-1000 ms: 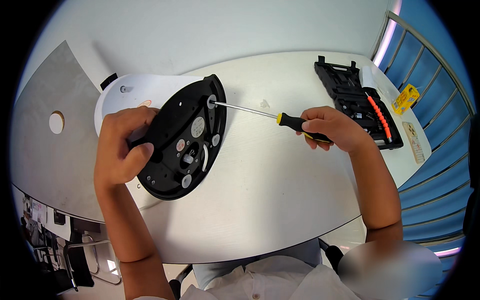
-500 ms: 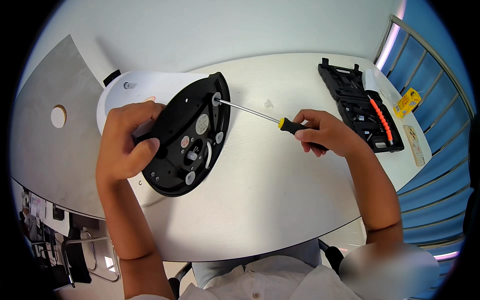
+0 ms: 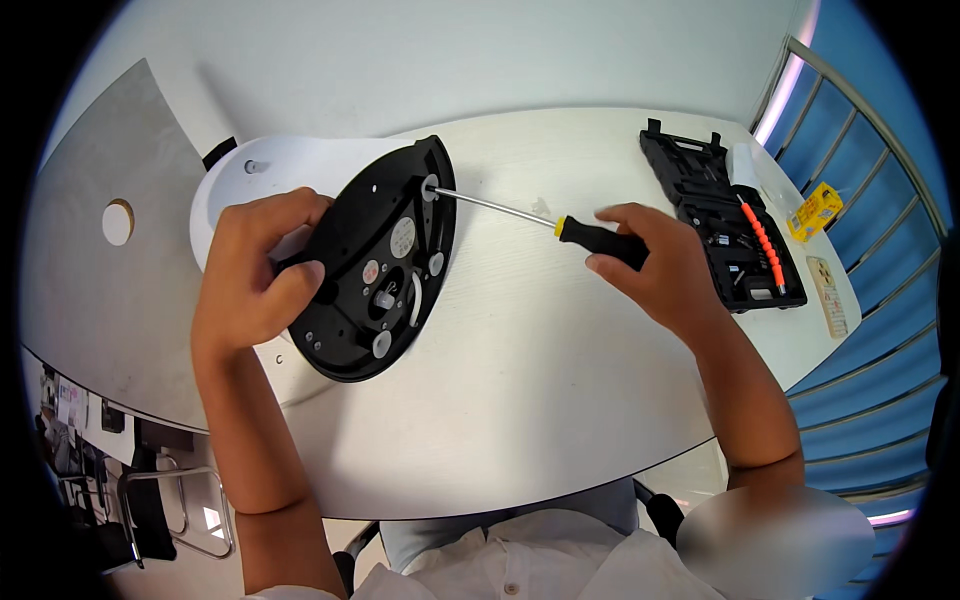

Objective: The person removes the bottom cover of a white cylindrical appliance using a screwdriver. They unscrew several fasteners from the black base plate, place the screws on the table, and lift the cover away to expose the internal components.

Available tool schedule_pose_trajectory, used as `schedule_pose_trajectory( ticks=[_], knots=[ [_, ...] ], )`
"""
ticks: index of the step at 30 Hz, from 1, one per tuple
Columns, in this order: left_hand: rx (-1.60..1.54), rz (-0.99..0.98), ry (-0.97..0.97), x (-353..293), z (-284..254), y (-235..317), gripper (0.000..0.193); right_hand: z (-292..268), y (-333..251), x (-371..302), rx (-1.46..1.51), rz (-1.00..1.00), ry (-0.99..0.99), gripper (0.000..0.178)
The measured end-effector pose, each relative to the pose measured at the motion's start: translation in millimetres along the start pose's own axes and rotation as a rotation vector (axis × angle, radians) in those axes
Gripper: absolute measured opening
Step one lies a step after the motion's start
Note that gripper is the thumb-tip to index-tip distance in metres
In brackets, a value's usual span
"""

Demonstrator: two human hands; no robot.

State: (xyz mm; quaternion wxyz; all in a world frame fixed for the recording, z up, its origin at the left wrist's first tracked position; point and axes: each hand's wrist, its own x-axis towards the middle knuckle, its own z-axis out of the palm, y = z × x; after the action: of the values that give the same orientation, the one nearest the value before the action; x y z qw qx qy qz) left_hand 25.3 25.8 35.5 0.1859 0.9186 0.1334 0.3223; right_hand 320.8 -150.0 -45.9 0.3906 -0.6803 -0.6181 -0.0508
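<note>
My left hand (image 3: pixel 262 275) grips the edge of a black plastic base (image 3: pixel 345 250), tilted up above the table with its underside facing me. Round whitish feet, screw holes, small round labels and a curved white strip show on that underside. My right hand (image 3: pixel 662 262) has the black-and-yellow handle end of a screwdriver (image 3: pixel 600 240) against its palm, with thumb and forefinger loosened and apart along the handle. The screwdriver's long metal shaft reaches left, its tip at the upper round foot (image 3: pixel 430 188) of the base. Behind my left hand lies a white plastic shell (image 3: pixel 310 150), partly hidden.
An open black tool case (image 3: pixel 700 200) lies at the right, with an orange flexible shaft (image 3: pixel 762 240) across it. Beyond are a yellow box (image 3: pixel 815 212) and a remote-like beige strip (image 3: pixel 827 297). Metal railing (image 3: pixel 850 105) borders the right side; a grey panel (image 3: pixel 110 300) stands left.
My right hand has loosened its fingers and shifted to the handle's end, thumb and forefinger now apart. The base has moved slightly upward in view; the screwdriver tip stays at the same foot.
</note>
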Motion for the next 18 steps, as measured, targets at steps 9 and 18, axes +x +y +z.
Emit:
schedule_pose_trajectory(
  ticks=[9, 18],
  knots=[
    [-0.012, -0.003, -0.019, -0.3, -0.4, -0.5, 0.038, -32.9, -6.5, 19.3, 0.774, 0.763, -0.559, 0.018],
    [0.019, -0.015, -0.020, 1.2, -0.6, -0.6, 0.038, -14.3, 5.4, 8.4, -0.238, -0.224, 0.036, 0.030]
  ],
)
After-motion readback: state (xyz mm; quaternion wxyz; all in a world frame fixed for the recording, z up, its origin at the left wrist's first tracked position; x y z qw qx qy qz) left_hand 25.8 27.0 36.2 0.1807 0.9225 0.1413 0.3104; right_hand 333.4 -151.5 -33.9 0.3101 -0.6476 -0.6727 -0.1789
